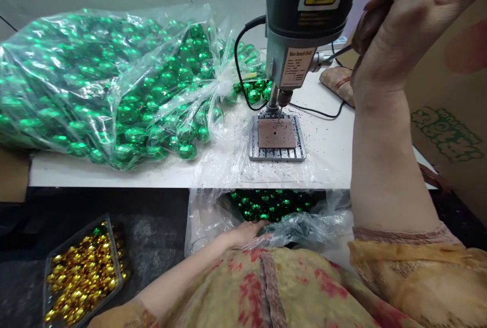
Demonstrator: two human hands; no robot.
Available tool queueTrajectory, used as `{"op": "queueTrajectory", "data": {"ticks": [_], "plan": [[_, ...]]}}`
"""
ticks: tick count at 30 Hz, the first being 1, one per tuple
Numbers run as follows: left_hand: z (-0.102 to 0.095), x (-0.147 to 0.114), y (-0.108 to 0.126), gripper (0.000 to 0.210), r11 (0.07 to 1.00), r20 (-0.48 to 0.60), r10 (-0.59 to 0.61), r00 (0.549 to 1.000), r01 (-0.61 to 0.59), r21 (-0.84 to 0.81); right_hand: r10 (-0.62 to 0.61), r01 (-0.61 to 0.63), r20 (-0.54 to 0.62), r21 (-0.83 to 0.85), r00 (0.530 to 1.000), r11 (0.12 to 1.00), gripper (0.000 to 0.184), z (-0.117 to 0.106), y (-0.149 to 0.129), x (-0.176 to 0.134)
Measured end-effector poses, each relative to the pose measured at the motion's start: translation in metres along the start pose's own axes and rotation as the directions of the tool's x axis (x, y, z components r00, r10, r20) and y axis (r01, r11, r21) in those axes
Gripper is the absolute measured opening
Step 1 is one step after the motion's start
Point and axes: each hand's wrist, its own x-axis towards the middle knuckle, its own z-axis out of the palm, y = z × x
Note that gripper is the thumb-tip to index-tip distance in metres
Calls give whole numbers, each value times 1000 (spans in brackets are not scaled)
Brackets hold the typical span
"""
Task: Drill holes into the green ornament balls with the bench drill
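Note:
My right hand is closed around the feed lever on the right side of a bench drill. Beneath the drill's chuck, a brown square plate with a small dark hole lies on the slotted metal base. My left hand rests low at the edge of an open clear plastic bag, below the table edge. Its visible fingers look stretched out; the tips are partly hidden. Inside that bag are shiny green faceted balls.
A large tied clear bag of green balls covers the table's left side. Dark shavings lie around the drill base. A clear bin of gold balls stands at lower left. Cardboard rises at right; a black cable loops beside the drill.

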Motion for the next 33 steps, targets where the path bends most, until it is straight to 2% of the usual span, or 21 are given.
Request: {"op": "queueTrajectory", "data": {"ticks": [2, 6, 8, 9, 10, 12, 13, 15, 16, 17, 18, 20, 21, 22, 24, 25, 26, 27, 28, 30, 33], "plan": [[1, -1, 0, 56, 1000, 6, -15, 1000, 15, -11, 5, -5, 16, 1, 1000, 1000, 47, 0, -3, 0], [0, -4, 3, 56, 1000, 17, -11, 1000, 11, 3, 4, -3, -25, 36, 1000, 999, 51, 3, -4, 3], [-3, -6, 7, 57, 999, 36, 0, 999, -2, 49, 82, -82, 30, 15, 996, 997, 54, 1, 5, 9], [-7, -7, 9, 57, 996, 47, 4, 999, -8, 92, 166, -166, 103, -5, 981, 986, 54, -2, 13, 14], [-11, -8, 13, 57, 990, 53, 8, 999, -15, 143, 240, -242, 123, -3, 963, 970, 56, -5, 22, 21], [-23, -13, 22, 53, 967, 44, 39, 998, -48, 249, 409, -414, 217, -21, 886, 910, 59, -11, 42, 35], [-30, -16, 27, 51, 953, 20, 72, 997, -75, 293, 490, -500, 270, -36, 829, 865, 60, -14, 52, 41], [-45, -26, 38, 43, 923, -72, 195, 978, -159, 349, 524, -536, 307, -51, 795, 843, 61, -18, 67, 52], [-51, -32, 43, 39, 906, -138, 283, 949, -217, 364, 532, -545, 326, -57, 782, 837, 60, -19, 72, 55], [-57, -40, 47, 35, 885, -215, 375, 902, -279, 373, 532, -547, 343, -61, 774, 835, 60, -20, 75, 57], [-62, -48, 49, 32, 858, -298, 464, 834, -341, 383, 532, -548, 361, -66, 766, 834, 59, -21, 77, 58], [-68, -64, 45, 27, 815, -483, 574, 661, -401, 418, 527, -547, 394, -72, 753, 834, 57, -23, 78, 58], [-70, -72, 40, 26, 816, -587, 577, 568, -375, 439, 522, -542, 406, -73, 750, 837, 54, -24, 78, 57], [-71, -80, 32, 24, 839, -693, 543, 473, -310, 447, 516, -537, 416, -75, 749, 840, 52, -26, 78, 57], [-71, -94, 11, 17, 925, -882, 381, 279, -115, 363, 506, -527, 426, -78, 750, 846, 48, -27, 81, 57], [-71, -100, 0, 18, 965, -943, 261, 205, -29, 261, 504, -523, 426, -80, 752, 849, 48, -27, 83, 57], [-71, -106, -10, 24, 991, -978, 124, 166, 24, 129, 501, -519, 423, -81, 755, 851, 50, -26, 86, 58], [-71, -112, -19, 31, 999, -987, -28, 158, 47, -21, 496, -513, 415, -79, 762, 855, 52, -25, 90, 59], [-71, -116, -26, 39, 984, -968, -176, 178, 48, -170, 489, -505, 404, -73, 773, 860, 55, -23, 93, 59], [-69, -122, -33, 51, 905, -874, -409, 263, -7, -426, 465, -482, 372, -54, 803, 875, 61, -17, 101, 61], [-66, -119, -31, 60, 676, -712, -580, 396, -254, -692, 435, -448, 319, -34, 842, 893, 68, -12, 105, 62]]}}
